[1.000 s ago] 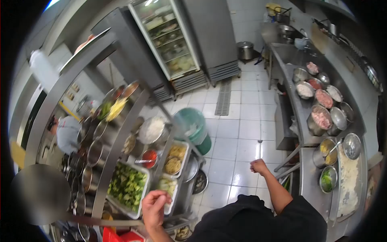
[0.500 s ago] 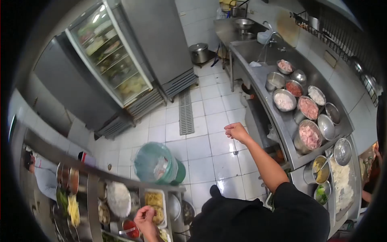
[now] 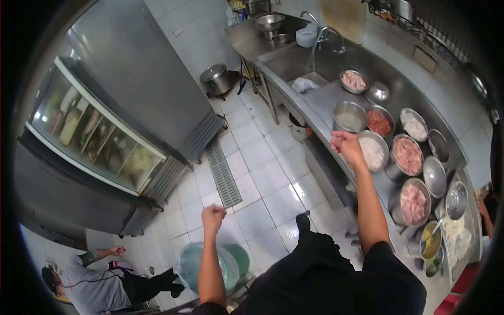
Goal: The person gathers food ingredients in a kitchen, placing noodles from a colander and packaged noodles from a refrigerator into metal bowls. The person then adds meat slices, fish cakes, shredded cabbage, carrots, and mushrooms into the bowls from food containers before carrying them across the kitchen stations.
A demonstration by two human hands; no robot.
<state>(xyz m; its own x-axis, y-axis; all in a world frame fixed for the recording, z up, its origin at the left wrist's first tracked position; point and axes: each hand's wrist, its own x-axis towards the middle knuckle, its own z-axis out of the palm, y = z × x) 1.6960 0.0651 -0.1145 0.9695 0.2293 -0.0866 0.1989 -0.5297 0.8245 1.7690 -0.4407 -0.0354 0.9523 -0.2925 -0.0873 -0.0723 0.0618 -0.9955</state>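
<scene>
My left hand (image 3: 214, 216) is loosely closed over the tiled floor, above a green bin (image 3: 236, 262) with a clear plastic liner; nothing shows in it. My right hand (image 3: 347, 147) reaches over the front edge of the steel sink counter (image 3: 315, 113), its fingers half bent and apart, with no object visible in them. Closest to it are a pot of cloudy liquid (image 3: 350, 116) and a bowl of pale, whitish food (image 3: 371, 152), which the hand partly overlaps in view; whether it touches them I cannot tell. Behind stand a bowl of red minced meat (image 3: 379, 122) and a pot of pink meat pieces (image 3: 407, 156).
Water runs from a faucet (image 3: 332, 30) into the sink. Tall refrigerators (image 3: 121, 68) stand at left, beside a floor drain grate (image 3: 224, 173). A lidded pot (image 3: 215, 80) sits at the back. Another person (image 3: 97, 286) is at lower left. A floury tray (image 3: 458, 236) lies at right.
My view has turned and come closer to the sink counter. My left hand has left the food pans and swung forward over the floor. My right hand has moved beside the bowls.
</scene>
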